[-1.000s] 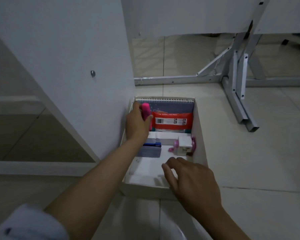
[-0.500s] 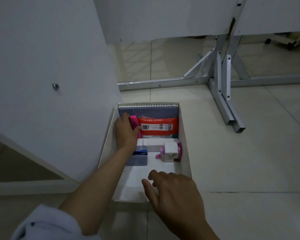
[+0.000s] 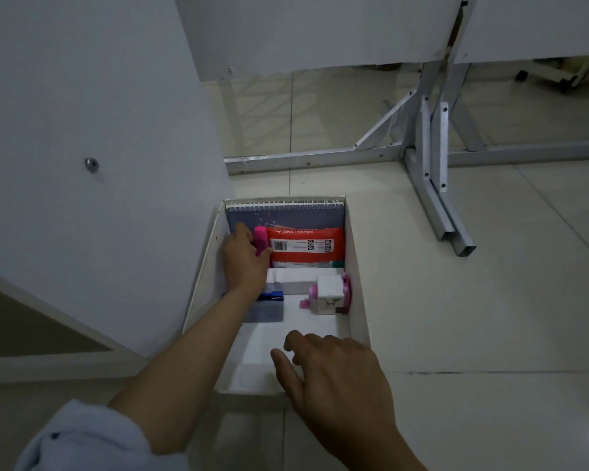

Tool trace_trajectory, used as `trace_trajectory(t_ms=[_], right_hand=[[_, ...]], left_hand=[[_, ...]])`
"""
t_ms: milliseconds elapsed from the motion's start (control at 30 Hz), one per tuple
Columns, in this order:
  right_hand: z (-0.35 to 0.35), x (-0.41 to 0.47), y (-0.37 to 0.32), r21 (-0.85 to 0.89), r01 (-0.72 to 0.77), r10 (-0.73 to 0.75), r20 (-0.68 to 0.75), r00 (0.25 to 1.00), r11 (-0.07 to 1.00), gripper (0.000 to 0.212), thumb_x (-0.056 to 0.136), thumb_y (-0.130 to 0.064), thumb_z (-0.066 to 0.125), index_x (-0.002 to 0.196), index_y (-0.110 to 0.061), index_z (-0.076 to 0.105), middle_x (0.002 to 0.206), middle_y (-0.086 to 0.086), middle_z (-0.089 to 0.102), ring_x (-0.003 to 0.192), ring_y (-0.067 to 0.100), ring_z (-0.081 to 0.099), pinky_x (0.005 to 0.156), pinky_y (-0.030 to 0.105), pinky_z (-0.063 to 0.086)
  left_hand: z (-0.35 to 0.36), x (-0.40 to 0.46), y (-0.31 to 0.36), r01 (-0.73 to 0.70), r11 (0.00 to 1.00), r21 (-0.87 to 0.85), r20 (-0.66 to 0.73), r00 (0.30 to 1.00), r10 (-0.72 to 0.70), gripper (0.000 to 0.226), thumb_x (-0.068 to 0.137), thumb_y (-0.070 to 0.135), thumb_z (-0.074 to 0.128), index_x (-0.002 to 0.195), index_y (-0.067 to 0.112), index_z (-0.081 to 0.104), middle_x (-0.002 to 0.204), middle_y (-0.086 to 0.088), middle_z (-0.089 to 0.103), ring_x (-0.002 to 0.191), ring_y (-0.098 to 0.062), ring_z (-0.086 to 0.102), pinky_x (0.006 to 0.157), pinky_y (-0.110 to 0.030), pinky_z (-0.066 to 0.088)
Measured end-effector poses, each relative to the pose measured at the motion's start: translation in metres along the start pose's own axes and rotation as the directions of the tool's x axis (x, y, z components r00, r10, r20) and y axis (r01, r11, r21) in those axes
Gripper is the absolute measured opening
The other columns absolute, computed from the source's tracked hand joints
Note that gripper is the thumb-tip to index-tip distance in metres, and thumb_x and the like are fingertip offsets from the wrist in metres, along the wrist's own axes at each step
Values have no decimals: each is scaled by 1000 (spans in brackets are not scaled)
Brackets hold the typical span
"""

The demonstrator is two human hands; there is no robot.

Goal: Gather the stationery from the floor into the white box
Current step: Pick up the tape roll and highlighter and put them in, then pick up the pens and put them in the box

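The white box point(image 3: 357, 287) stands on the tiled floor against a white panel. Inside lie a spiral notebook point(image 3: 286, 217) at the far end, a red wet-wipes pack point(image 3: 305, 248), a white and pink sharpener point(image 3: 330, 294), a blue clip point(image 3: 272, 296) and a grey card point(image 3: 264, 312). My left hand point(image 3: 244, 263) reaches deep into the box and is shut on a pink highlighter point(image 3: 261, 239), left of the wipes. My right hand point(image 3: 334, 375) hovers over the box's near edge, fingers spread and holding nothing.
A white cabinet panel point(image 3: 92, 164) with a screw head rises on the left, right beside the box. A grey metal table frame point(image 3: 432, 185) stands on the floor behind and to the right. Pale floor tiles point(image 3: 473, 317) spread to the right.
The view has shifted, so the box sits more central. My left hand has lowered the pink highlighter deeper beside the wipes. My right hand stays at the near edge.
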State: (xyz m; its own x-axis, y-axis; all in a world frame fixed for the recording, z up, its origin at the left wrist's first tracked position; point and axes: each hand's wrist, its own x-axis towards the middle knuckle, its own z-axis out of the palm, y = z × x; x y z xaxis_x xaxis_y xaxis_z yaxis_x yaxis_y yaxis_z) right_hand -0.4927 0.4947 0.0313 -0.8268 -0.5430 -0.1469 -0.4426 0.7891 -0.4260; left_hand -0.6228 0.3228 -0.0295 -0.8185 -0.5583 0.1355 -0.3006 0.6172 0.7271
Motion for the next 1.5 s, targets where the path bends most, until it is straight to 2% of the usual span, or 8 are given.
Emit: trace_trajectory(t_ms=[133, 500, 700, 867, 967, 1100, 1233, 1500], right_hand=[[3, 0, 1, -3, 13, -13, -29, 999, 1000, 57, 92, -63, 16, 125, -29, 47, 117, -8, 65, 98, 10, 62, 92, 28, 43], [10, -1, 3, -70, 34, -51, -242, 969, 997, 54, 94, -60, 17, 106, -28, 58, 90, -6, 70, 74, 10, 64, 76, 26, 50], [19, 0, 5, -146, 29, -83, -379, 922, 989, 40, 93, -49, 33, 77, -28, 63, 57, -7, 64, 44, 6, 52, 49, 23, 45], [19, -1, 6, -185, 35, -109, -408, 906, 982, 35, 93, -45, 35, 76, -27, 59, 58, -4, 65, 45, 10, 54, 45, 23, 37], [16, 2, 6, -78, 44, -71, -381, 922, 996, 24, 94, -42, 40, 91, -29, 60, 75, -6, 71, 60, 12, 64, 59, 27, 51], [4, -6, -10, 185, 161, -50, -493, 868, 970, 6, 92, -23, 55, 88, -24, 59, 74, -5, 70, 64, 14, 64, 64, 33, 50], [12, -27, -61, 290, 322, -162, -464, 871, 901, 16, 96, -27, 49, 83, -23, 58, 67, -6, 64, 59, 7, 59, 53, 27, 45], [91, -57, -149, 237, 523, -502, -148, 852, 818, 16, 94, -31, 49, 81, -28, 57, 63, -11, 59, 56, 4, 54, 58, 27, 44]], left_hand=[[-4, 0, 1, 28, 1000, -15, 6, 1000, -28, 28, 76, 6, 73, 87, 10, 47, 76, -4, 54, 60, -4, 46, 52, -15, 32], [-27, -14, 18, 7, 1000, 9, -3, 1000, -7, 20, 84, 6, 64, 90, 11, 46, 83, -3, 55, 70, -11, 51, 53, -10, 31], [-65, -65, 33, -144, 989, -19, 161, 976, 145, 14, 87, 15, 61, 98, 17, 52, 89, 1, 61, 80, -12, 58, 67, -18, 46], [-129, -127, 22, -381, 919, -103, 296, 870, 394, 12, 86, 16, 60, 95, 22, 54, 90, 7, 61, 84, -7, 59, 72, -22, 53], [-168, -153, 1, -377, 918, -126, 388, 833, 395, 14, 86, 12, 60, 96, 20, 56, 94, 7, 61, 91, -9, 60, 78, -28, 53], [-210, -172, -29, -421, 901, -107, 395, 813, 427, 14, 85, 7, 60, 97, 14, 60, 93, 3, 60, 89, -6, 59, 81, -21, 48], [-248, -186, -61, -343, 936, -84, 325, 878, 351, 12, 87, 9, 60, 98, 13, 60, 94, 1, 60, 88, -7, 59, 82, -20, 48], [-317, -244, -150, -52, 999, 3, 265, 963, 49, 9, 90, 9, 54, 95, 14, 60, 88, 2, 61, 80, -10, 59, 71, -19, 49]])
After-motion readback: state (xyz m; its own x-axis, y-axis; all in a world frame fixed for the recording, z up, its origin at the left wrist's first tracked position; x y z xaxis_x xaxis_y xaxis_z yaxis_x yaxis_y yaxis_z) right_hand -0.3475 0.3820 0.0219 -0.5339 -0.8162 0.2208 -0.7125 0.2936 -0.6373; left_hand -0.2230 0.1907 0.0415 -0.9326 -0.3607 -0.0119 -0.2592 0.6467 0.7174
